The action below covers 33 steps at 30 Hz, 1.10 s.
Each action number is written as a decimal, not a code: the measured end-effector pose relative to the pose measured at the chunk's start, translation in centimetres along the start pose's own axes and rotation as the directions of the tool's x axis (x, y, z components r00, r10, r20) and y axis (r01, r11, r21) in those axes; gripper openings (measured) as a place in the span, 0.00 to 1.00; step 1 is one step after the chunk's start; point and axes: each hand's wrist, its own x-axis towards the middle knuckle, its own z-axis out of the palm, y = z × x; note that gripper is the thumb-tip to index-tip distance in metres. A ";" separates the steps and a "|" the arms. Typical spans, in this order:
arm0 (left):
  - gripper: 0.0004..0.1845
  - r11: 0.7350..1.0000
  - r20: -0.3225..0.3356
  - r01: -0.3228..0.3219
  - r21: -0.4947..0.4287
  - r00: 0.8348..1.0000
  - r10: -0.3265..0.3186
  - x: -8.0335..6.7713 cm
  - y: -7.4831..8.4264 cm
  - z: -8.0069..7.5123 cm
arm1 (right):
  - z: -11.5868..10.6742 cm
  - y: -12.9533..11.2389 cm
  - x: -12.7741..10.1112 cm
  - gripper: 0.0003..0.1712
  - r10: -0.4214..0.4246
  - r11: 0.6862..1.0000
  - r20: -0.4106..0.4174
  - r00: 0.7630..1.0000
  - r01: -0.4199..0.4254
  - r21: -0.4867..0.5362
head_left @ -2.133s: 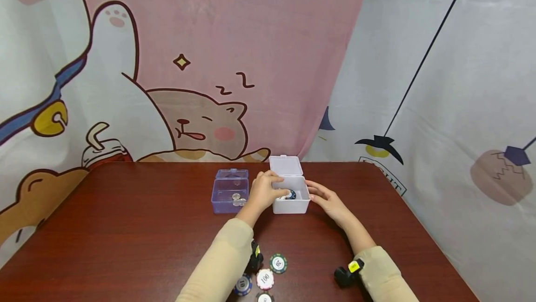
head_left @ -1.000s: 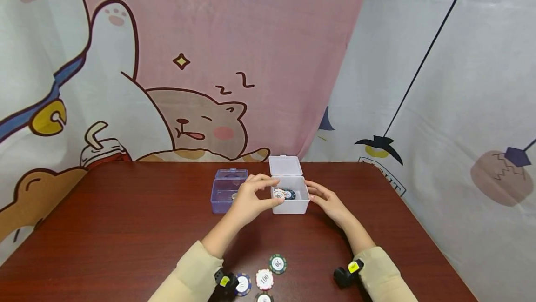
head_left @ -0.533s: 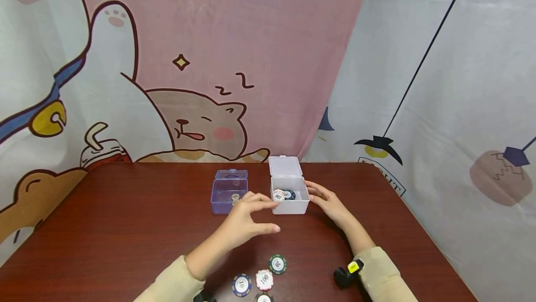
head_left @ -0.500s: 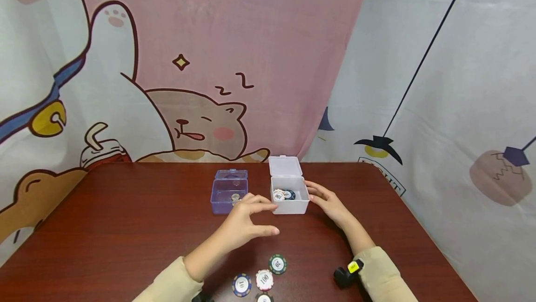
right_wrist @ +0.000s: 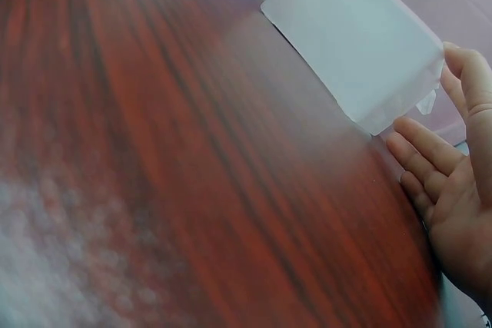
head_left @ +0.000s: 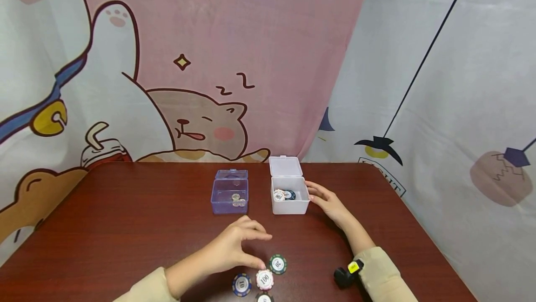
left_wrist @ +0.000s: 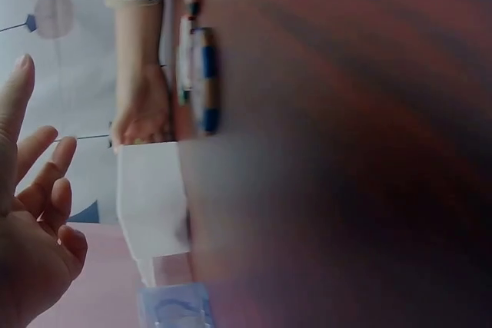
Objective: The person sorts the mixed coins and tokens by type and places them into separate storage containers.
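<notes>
In the head view my left hand (head_left: pixel 228 248) hovers over the table, thumb and fingers spread apart with nothing between them. Its thumb tip overlaps the upper edge of a white poker chip (head_left: pixel 264 281) marked 100. Around that chip lie a green poker chip (head_left: pixel 278 264) marked 20, a blue one (head_left: pixel 242 285) marked 10, and a dark chip (head_left: pixel 264 298) cut off by the frame edge. My right hand (head_left: pixel 331 204) rests its extended fingers against the right side of a white box (head_left: pixel 291 207) with its lid raised. Inside are a white chip (head_left: pixel 278 195) and a dark blue chip (head_left: pixel 290 195).
Left of the white box stands a translucent purple box (head_left: pixel 222 207), its lid up, with several small clear discs (head_left: pixel 236 197) inside. Both boxes sit toward the back of the brown table (head_left: pixel 146 227), before a printed curtain (head_left: pixel 284 60).
My left hand has withdrawn from the white box toward the near chips, its fingers opening. A white chip now shows inside that box. The right hand has stayed at the box's side.
</notes>
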 end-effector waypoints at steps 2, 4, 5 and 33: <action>0.27 1.000 0.031 -0.015 -0.003 0.999 0.015 -0.5 0.0 0.0 | 0.0 0.0 0.0 0.27 -0.008 1.000 0.001 1.000 0.008 -0.001; 0.27 1.000 0.056 -0.031 0.000 0.998 0.031 -1.0 0.0 0.0 | 0.0 0.1 0.0 0.27 -0.008 1.000 0.003 1.000 0.008 0.004; 0.27 0.999 0.068 -0.036 0.002 0.997 0.036 -1.3 0.0 0.0 | 0.0 0.1 0.0 0.27 -0.005 1.000 0.002 1.000 0.005 0.007; 0.29 0.998 0.282 -0.049 0.040 0.959 0.036 -5.2 -2.0 0.1 | 0.0 -0.1 -0.1 0.28 0.007 1.000 0.000 1.000 -0.007 0.013</action>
